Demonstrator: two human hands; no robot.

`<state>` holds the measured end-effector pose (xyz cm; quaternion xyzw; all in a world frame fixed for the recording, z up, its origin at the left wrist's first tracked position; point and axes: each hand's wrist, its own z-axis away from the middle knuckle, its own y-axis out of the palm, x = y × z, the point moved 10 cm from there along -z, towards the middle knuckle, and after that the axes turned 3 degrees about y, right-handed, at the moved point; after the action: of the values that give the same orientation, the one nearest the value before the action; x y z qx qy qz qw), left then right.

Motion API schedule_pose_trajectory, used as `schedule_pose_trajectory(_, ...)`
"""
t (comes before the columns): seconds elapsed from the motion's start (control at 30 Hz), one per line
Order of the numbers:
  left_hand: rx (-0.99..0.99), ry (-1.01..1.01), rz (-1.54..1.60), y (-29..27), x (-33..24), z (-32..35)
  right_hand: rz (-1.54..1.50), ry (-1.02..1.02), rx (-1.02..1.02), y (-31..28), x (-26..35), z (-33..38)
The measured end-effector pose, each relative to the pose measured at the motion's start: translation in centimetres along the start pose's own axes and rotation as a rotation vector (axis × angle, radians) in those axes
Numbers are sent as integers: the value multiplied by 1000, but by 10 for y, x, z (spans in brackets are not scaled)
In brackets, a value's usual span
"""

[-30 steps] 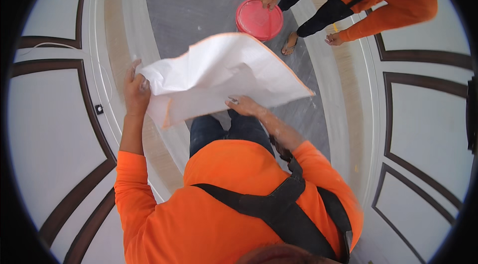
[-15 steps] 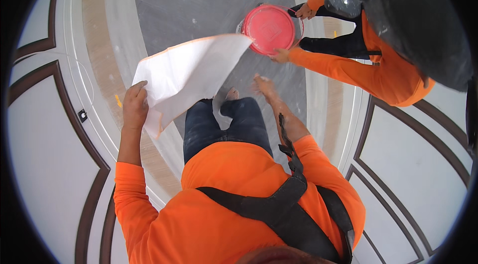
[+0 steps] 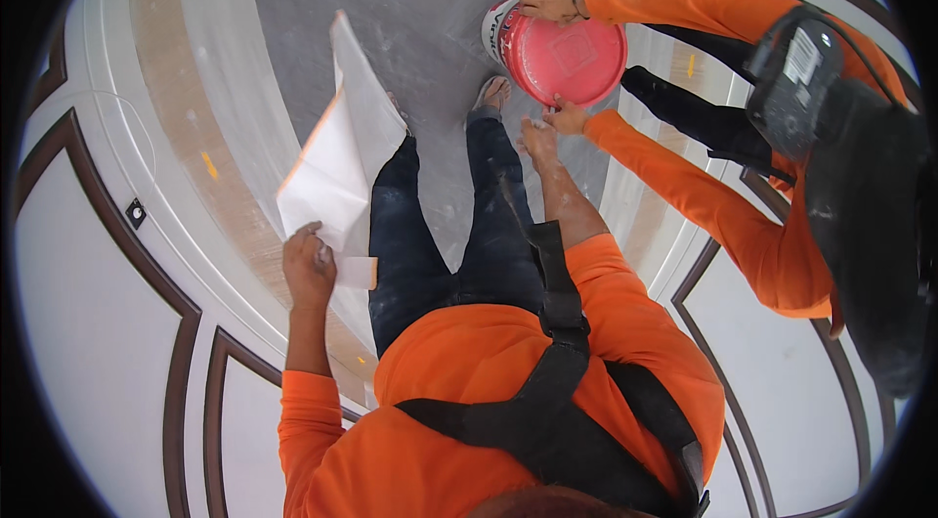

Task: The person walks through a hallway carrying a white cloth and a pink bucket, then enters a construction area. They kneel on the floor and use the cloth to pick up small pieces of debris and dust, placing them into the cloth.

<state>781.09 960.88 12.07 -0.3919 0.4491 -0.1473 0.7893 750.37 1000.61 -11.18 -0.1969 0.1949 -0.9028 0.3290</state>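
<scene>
- left hand (image 3: 311,266), the person's: fingers closed on the near end of a white sheet (image 3: 330,171).
- white sheet: one, creased, orange-edged; hangs out forward from the left hand, beside the person's left trouser leg (image 3: 395,235), its narrow corner pointing away from the body.
- right hand (image 3: 540,139), the person's: extended forward, fingers partly bent; whether it grips anything cannot be told.
- red-lidded bucket (image 3: 562,54): one, just beyond the right hand; contact between the two unclear.
- co-worker (image 3: 703,191), orange sleeves: one hand (image 3: 553,4) on the lid's far rim, the other hand (image 3: 565,115) at its near rim, just beside the right hand.
- floor (image 3: 440,15): grey centre, paler bands along both sides.
</scene>
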Motion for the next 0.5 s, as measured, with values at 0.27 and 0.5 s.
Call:
schedule_pose_trajectory(0.27,76,-117,54,44,-15,7,-386,504,308,-16,-10,-53)
schedule_pose_trajectory(0.5,139,-175,37,59,1,5,-1201,282,52,11,-30,-92)
